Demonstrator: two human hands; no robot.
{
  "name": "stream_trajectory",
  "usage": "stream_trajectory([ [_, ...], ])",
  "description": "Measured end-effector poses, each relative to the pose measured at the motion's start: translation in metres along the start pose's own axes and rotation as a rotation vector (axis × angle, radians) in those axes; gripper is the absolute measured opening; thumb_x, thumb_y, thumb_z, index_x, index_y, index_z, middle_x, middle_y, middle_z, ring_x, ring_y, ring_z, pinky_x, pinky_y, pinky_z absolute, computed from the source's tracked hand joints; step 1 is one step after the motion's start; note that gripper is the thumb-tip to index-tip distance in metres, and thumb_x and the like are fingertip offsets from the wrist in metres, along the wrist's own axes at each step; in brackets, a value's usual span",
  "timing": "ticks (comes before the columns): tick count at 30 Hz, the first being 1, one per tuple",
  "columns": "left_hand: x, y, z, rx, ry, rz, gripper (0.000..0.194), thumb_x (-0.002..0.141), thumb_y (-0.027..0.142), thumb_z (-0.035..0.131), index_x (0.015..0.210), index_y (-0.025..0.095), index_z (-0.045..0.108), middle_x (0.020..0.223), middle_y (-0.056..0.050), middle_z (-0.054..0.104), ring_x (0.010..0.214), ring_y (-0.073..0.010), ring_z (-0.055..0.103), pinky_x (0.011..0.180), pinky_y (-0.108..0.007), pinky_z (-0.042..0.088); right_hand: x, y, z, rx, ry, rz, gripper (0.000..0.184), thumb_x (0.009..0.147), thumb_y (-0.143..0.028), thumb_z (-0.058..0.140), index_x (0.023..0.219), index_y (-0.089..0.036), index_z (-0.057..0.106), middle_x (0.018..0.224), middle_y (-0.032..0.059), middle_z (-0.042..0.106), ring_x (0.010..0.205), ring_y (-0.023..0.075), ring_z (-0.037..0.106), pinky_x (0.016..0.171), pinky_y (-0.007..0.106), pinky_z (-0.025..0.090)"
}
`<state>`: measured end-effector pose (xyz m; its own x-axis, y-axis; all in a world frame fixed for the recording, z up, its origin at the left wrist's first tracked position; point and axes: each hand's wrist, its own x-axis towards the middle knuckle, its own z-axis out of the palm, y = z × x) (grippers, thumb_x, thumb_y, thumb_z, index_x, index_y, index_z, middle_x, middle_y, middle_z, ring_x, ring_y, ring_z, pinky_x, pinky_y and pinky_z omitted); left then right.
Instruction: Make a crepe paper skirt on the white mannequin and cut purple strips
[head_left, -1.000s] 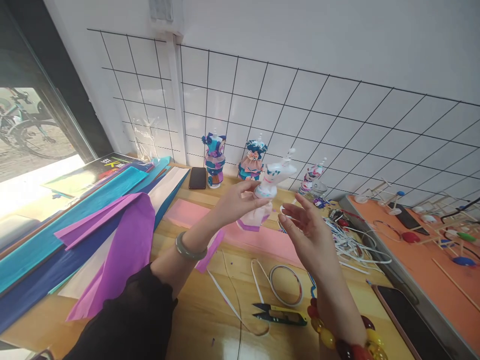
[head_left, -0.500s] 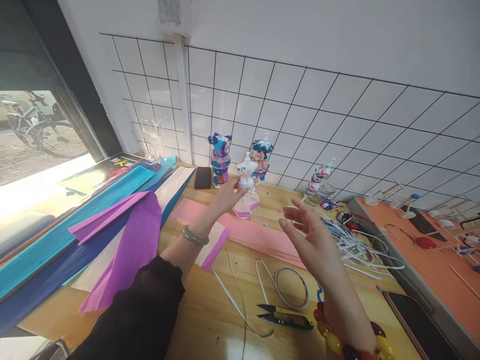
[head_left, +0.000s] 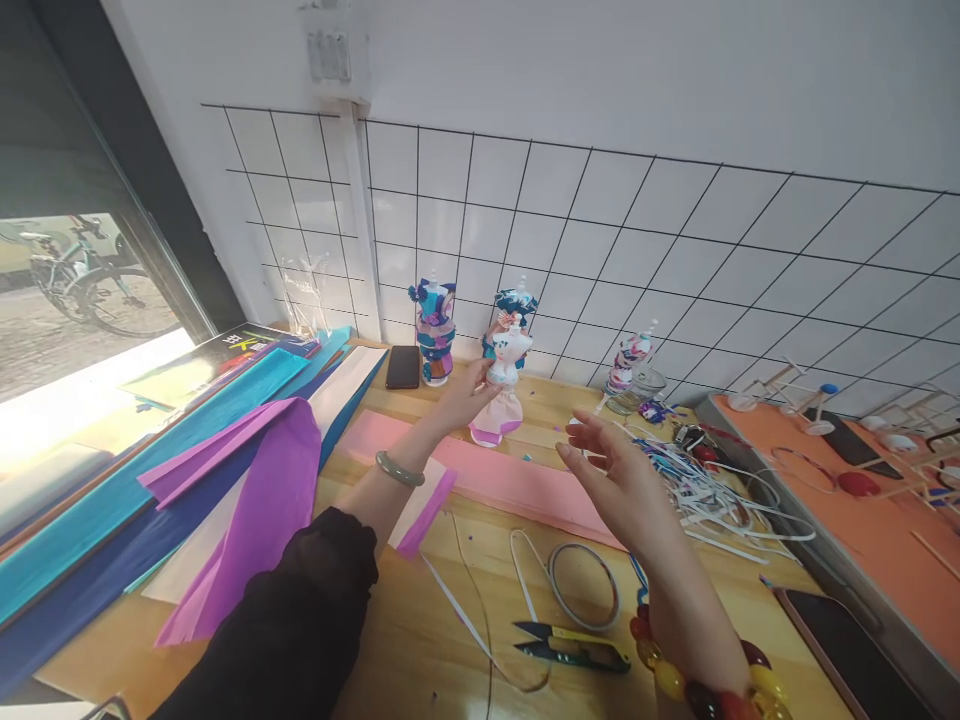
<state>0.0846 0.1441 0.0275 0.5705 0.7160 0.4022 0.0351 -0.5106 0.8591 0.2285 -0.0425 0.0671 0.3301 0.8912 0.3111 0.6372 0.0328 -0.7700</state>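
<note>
A small white dress form (head_left: 511, 352) with a pale pink paper skirt (head_left: 498, 412), purple along its hem, stands toward the back of the wooden table. My left hand (head_left: 463, 398) reaches to it from the left, its fingers closed at the form's waist. The fingers' far side is hidden. To the right, my right hand (head_left: 619, 462) hovers over the table with fingers apart and nothing in them. Beneath both hands stretches a long pink paper strip (head_left: 525, 482). Yellow-and-black thread snips (head_left: 574, 645) and a roll of narrow tape (head_left: 585, 585) lie nearer me.
Dressed forms (head_left: 436, 330) stand along the gridded wall, one right behind the white form. Coloured paper sheets (head_left: 262, 500) cover the left side. A tangle of white strips (head_left: 712, 490), a phone (head_left: 847, 650) and an orange tray (head_left: 840, 490) occupy the right.
The white form has shifted slightly right with my left hand, now overlapping the form behind it. My right hand keeps nearly the same pose. The view has tilted a little upward.
</note>
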Motion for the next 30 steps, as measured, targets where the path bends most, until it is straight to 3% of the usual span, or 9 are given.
stream_trajectory([
  [11, 0.005, -0.015, -0.004, -0.020, -0.013, 0.080, 0.059, 0.083, 0.034, 0.053, 0.136, 0.016, 0.034, 0.130, -0.013, 0.050, 0.118, -0.0221, 0.049, 0.098, -0.035, 0.040, -0.001, 0.002, 0.001, -0.084, -0.066, 0.010, 0.045, 0.081, -0.043, 0.054, 0.117, -0.017, 0.057, 0.115, 0.0138, 0.062, 0.102, 0.0250, 0.059, 0.081, 0.043, 0.049],
  [14, 0.005, -0.013, -0.005, -0.061, -0.015, 0.098, 0.062, 0.082, 0.033, 0.055, 0.137, 0.017, 0.032, 0.129, -0.014, 0.051, 0.113, -0.0226, 0.053, 0.094, -0.036, 0.043, -0.002, 0.001, 0.002, -0.089, -0.065, -0.006, 0.043, 0.081, -0.043, 0.054, 0.115, -0.018, 0.058, 0.114, 0.0132, 0.063, 0.101, 0.0253, 0.060, 0.081, 0.044, 0.049],
  [19, 0.005, -0.011, -0.005, -0.093, -0.021, 0.085, 0.053, 0.081, 0.033, 0.054, 0.131, 0.017, 0.043, 0.126, -0.012, 0.055, 0.115, -0.0236, 0.052, 0.098, -0.039, 0.040, -0.002, 0.002, 0.004, -0.086, -0.079, -0.012, 0.043, 0.080, -0.044, 0.054, 0.115, -0.019, 0.058, 0.114, 0.0125, 0.064, 0.101, 0.0256, 0.060, 0.081, 0.044, 0.048],
  [26, 0.007, -0.011, -0.008, -0.234, -0.059, 0.060, 0.055, 0.081, 0.027, 0.052, 0.133, 0.015, 0.039, 0.129, -0.013, 0.052, 0.119, -0.0226, 0.049, 0.098, -0.036, 0.040, -0.003, 0.001, 0.002, -0.102, -0.087, -0.012, 0.041, 0.081, -0.042, 0.054, 0.114, -0.019, 0.059, 0.112, 0.0120, 0.064, 0.101, 0.0254, 0.060, 0.080, 0.044, 0.049],
  [30, 0.008, -0.002, -0.008, -0.215, 0.002, 0.031, 0.058, 0.081, 0.037, 0.055, 0.132, 0.015, 0.038, 0.123, -0.013, 0.055, 0.114, -0.0227, 0.051, 0.096, -0.036, 0.040, -0.003, -0.001, 0.001, -0.098, -0.101, 0.001, 0.042, 0.080, -0.042, 0.054, 0.114, -0.018, 0.059, 0.113, 0.0124, 0.064, 0.102, 0.0254, 0.059, 0.081, 0.044, 0.049],
])
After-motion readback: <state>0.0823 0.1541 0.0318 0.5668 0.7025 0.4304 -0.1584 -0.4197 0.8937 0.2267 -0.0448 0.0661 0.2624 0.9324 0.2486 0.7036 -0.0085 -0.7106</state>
